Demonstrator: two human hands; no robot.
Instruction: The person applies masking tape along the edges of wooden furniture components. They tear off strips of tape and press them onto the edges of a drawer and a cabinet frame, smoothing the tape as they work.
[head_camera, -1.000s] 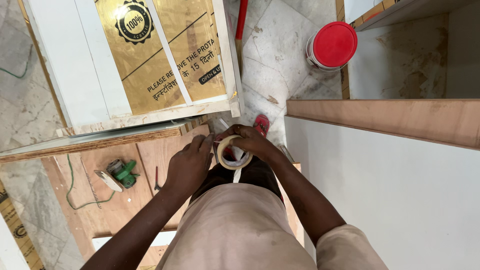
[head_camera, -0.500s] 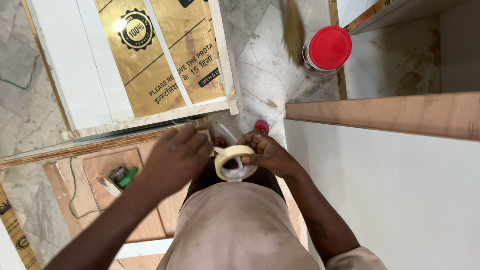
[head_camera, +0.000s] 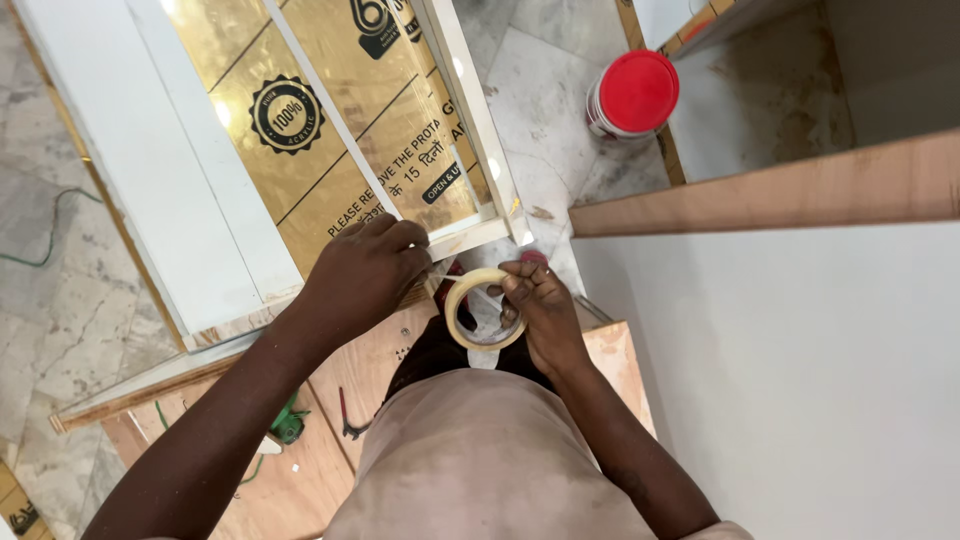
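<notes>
My right hand (head_camera: 537, 308) grips a roll of pale masking tape (head_camera: 478, 309) in front of my body. My left hand (head_camera: 367, 272) pinches the loose end of the tape, and a short strip stretches between it and the roll. The left hand is over the lower edge of a white-framed panel (head_camera: 235, 240) that is covered with gold protective film (head_camera: 330, 110).
A white tub with a red lid (head_camera: 632, 95) stands on the marble floor (head_camera: 545, 110). A wood-edged white board (head_camera: 800, 190) lies to my right. A plywood sheet (head_camera: 320, 470) lies below, with a green tool (head_camera: 288, 425) and pliers (head_camera: 347, 420) on it.
My left hand has moved up and left away from the roll, drawing out the tape end. The roll has tilted so its ring faces me. My view has shifted slightly.
</notes>
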